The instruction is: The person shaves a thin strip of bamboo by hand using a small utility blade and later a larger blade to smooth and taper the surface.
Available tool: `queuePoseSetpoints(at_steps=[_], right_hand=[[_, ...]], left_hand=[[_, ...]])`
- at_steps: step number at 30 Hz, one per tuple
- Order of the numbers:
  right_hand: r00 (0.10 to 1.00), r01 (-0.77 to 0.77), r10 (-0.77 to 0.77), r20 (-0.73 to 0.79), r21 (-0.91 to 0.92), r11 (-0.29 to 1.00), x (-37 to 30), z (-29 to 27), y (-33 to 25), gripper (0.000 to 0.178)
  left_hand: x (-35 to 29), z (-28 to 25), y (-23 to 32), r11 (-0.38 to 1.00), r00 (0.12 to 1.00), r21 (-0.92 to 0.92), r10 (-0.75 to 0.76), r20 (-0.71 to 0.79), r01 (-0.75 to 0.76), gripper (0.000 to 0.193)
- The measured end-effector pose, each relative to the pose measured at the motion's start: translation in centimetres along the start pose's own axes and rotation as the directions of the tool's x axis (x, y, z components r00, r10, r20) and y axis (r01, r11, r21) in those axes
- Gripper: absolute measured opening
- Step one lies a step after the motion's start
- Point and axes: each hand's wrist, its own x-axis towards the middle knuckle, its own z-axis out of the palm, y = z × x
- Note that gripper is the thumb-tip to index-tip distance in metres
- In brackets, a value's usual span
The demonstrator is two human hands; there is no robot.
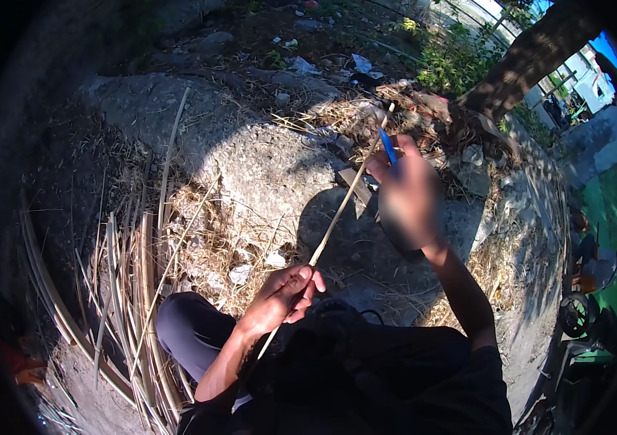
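My left hand point(283, 301) is closed around a long, thin bamboo strip point(340, 210), just above my lap. The strip slants up to the right, and its lower tail comes out beneath my fist. Close to its far end, my right hand point(406, 181) is closed on a slim, pointed blue object point(387, 145); a blur covers much of that hand, so its exact kind is unclear. A flat grey piece point(356, 190) with a straight edge shows behind the strip, beside the right hand. Whether it joins the blue object cannot be seen.
Many pale strips point(147, 290) lie in a bundle to my left, by my bent knee point(191, 326). Dry shavings point(200, 232) litter the rough stone point(258, 167) ahead. A tree trunk point(533, 58) leans at the upper right. Another person point(602, 268) and a wheel point(577, 315) are at far right.
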Motion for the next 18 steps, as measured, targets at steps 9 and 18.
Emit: queuePoseSetpoints(at_steps=[9,18], right_hand=[[0.983,-0.184,0.186,0.011,0.208,0.961,0.0,0.1,-0.8,0.032],[0.991,-0.135,0.131,0.034,0.184,0.974,-0.7,-0.2,-0.9,0.022]], left_hand=[[0.5,0.6,0.3,0.986,0.993,0.135,0.107,-0.049,-0.1,0.037],[0.1,-0.3,0.4,0.992,0.996,0.094,0.075,0.044,-0.079,0.038]])
